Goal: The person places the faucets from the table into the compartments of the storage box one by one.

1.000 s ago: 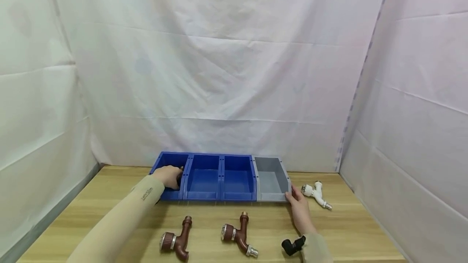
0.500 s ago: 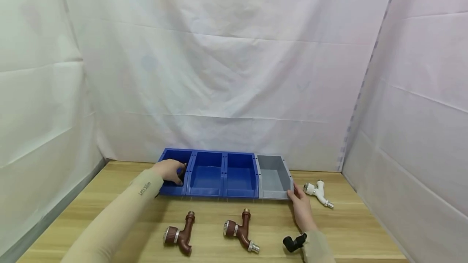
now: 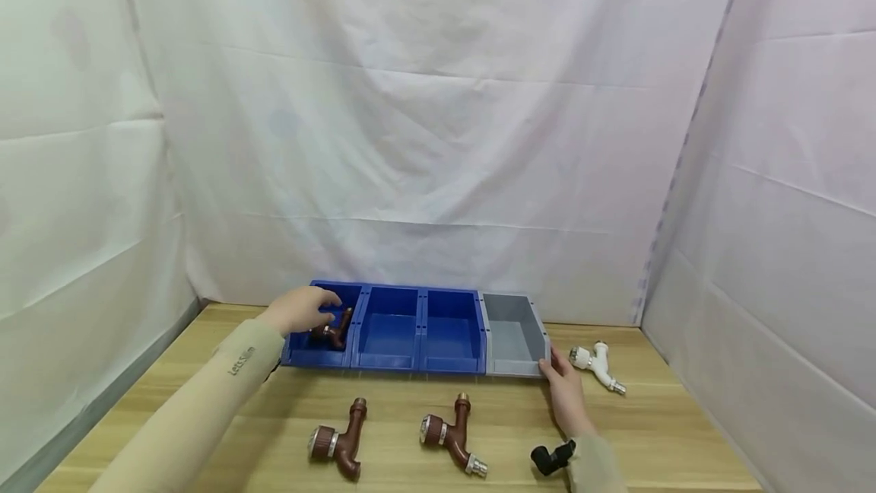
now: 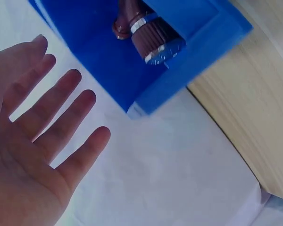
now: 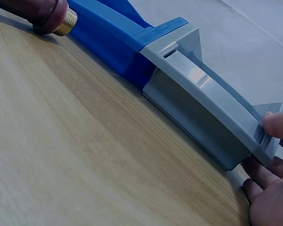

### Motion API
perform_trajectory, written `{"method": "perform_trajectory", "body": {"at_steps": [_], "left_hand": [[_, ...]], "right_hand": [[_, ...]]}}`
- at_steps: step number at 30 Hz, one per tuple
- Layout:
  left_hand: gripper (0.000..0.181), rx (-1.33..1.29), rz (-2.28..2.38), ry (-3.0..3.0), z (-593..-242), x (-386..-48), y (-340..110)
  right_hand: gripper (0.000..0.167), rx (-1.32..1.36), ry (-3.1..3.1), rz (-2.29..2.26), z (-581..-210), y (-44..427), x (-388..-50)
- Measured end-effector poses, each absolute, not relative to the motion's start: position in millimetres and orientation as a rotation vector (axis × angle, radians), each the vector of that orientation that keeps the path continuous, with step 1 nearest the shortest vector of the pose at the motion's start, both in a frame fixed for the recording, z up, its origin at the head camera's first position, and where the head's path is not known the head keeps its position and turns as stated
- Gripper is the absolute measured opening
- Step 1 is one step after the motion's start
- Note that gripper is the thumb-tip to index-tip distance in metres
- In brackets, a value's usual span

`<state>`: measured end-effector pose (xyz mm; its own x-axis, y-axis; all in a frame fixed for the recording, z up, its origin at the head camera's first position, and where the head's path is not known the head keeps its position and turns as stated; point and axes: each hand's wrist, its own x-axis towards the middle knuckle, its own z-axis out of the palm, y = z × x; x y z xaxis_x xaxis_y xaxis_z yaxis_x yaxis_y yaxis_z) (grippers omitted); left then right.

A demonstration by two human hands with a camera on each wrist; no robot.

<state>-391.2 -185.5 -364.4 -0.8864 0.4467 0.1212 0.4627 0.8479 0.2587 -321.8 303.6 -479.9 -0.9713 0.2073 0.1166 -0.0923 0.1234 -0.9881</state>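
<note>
My left hand [image 3: 299, 312] is over the leftmost blue bin [image 3: 318, 358]. Its fingers are spread and touch nothing in the left wrist view. Inside that bin lies a brown tap [image 3: 338, 335], its ribbed knob [image 4: 155, 40] showing at close range. At the other end of the row, my right hand [image 3: 566, 398] grips the front corner of the grey bin [image 3: 516, 366]. In the right wrist view the thumb [image 5: 277, 125] lies on the rim and the fingers are beneath it.
Two blue bins [image 3: 385, 361] stand between the end bins. Two brown taps lie on the wooden table [image 3: 397, 470], the left one [image 3: 347, 443] without a metal nozzle, the right one [image 3: 457, 436] with one. A white tap [image 3: 600, 366] lies right; a black elbow-shaped piece [image 3: 551, 458] is by the right wrist.
My left hand has let go of the brown tap in the leftmost bin and moved up and left, its fingers opening. The right hand keeps its grip on the grey bin.
</note>
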Motion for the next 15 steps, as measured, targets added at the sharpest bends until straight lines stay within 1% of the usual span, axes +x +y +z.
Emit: {"method": "perform_trajectory", "body": {"at_steps": [7, 15], "left_hand": [[0.034, -0.732, -0.368, -2.931, -353.8, -369.0, -195.4], [0.035, -0.828, -0.327, -2.856, -361.1, -339.5, -193.7]], "right_hand": [[0.060, -0.166, -2.209, 1.927, -483.0, 308.9, -323.3], [0.063, -0.162, -2.192, 1.955, -483.8, 314.6, -321.7]]}}
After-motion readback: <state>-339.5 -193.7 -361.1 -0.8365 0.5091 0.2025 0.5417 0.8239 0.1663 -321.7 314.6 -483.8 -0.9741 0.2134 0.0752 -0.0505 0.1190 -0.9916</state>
